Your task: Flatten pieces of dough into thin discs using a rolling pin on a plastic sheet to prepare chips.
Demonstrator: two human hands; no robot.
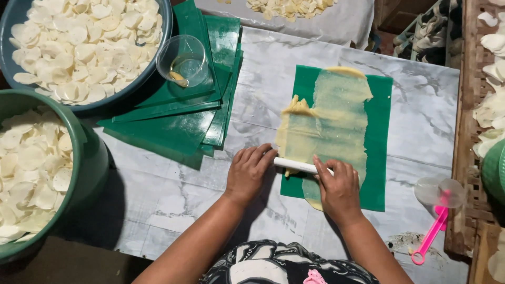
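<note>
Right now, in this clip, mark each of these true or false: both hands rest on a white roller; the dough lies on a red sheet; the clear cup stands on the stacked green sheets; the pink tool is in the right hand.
1. Both the left hand and the right hand rest on the white roller: true.
2. The dough lies on a red sheet: false, it lies on a green sheet.
3. The clear cup stands on the stacked green sheets: true.
4. The pink tool is in the right hand: false, it lies on the table.
</note>
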